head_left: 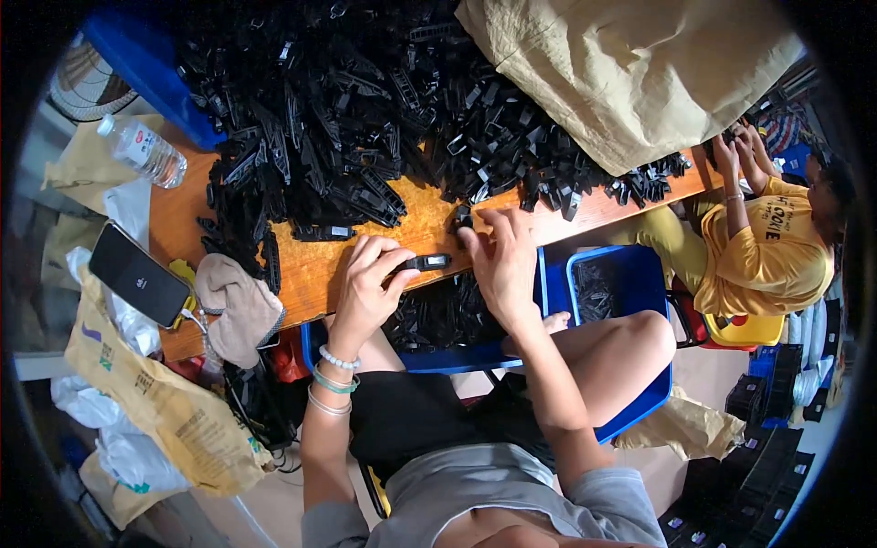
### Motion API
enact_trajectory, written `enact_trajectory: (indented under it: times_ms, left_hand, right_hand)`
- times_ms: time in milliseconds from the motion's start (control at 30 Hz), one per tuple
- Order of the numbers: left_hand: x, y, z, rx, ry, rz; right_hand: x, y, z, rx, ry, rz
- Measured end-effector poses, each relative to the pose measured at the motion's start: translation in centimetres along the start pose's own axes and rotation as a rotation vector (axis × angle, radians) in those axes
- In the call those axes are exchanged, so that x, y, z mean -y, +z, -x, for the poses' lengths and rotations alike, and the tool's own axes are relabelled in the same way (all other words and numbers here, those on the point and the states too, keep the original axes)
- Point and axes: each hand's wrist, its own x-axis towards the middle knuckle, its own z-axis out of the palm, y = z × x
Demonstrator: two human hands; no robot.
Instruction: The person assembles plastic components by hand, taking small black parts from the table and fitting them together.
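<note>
At the table's front edge my left hand (370, 281) is closed, with thumb and fingers pinching one end of a small black plastic clip (429, 262) that has a shiny face. My right hand (502, 265) is just right of it, thumb and fingers apart and slightly curved, with nothing seen in them. Beyond its thumb lies a small black plastic piece (463, 217); whether they touch I cannot tell. A heap of long, ribbed black plastic parts (320, 119) covers the table's far side, and smaller black clips (512, 137) are piled to its right.
Under the table edge, a blue bin (438, 363) holds black parts, with another blue tub (621, 260) at right. A phone (137, 274), a cloth (237, 297) and a water bottle (146, 153) lie left. Brown sacking (630, 73) covers the far right. A person in yellow (767, 242) sits there.
</note>
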Motion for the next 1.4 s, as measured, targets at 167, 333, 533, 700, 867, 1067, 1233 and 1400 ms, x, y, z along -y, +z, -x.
enact_trajectory:
  times_ms: [167, 333, 533, 700, 867, 1067, 1233, 1400]
  left_hand:
    - [0.1, 0.1, 0.1, 0.007, -0.003, 0.021]
    - [0.3, 0.0, 0.2, -0.007, -0.021, 0.02]
    - [0.1, -0.2, 0.0, 0.037, -0.024, 0.014]
    - [0.0, -0.2, 0.0, 0.054, -0.032, 0.032]
    - [0.1, -0.2, 0.0, 0.067, -0.024, 0.032]
    - [0.1, 0.0, 0.0, 0.061, -0.053, 0.016]
    - [0.1, -0.3, -0.4, 0.095, 0.019, -0.022]
    - [0.1, -0.1, -0.1, 0.096, 0.006, -0.035]
  right_hand:
    - [-0.6, -0.1, 0.5, 0.101, 0.05, 0.081]
    - [0.8, -2.3, 0.3, 0.111, 0.148, -0.254]
    - [0.1, -2.8, 0.2, 0.5, 0.044, -0.371]
    - [-0.8, -2.5, -0.2, 0.509, -0.025, -0.388]
    - [-1.2, -2.2, -0.1, 0.483, -0.008, -0.43]
    - [-0.9, -2.2, 0.5, 0.475, -0.054, -0.4]
    - [-0.7, -1.7, -0.1, 0.441, -0.208, -0.308]
    - [0.7, -1.2, 0.5, 0.442, -0.186, -0.243]
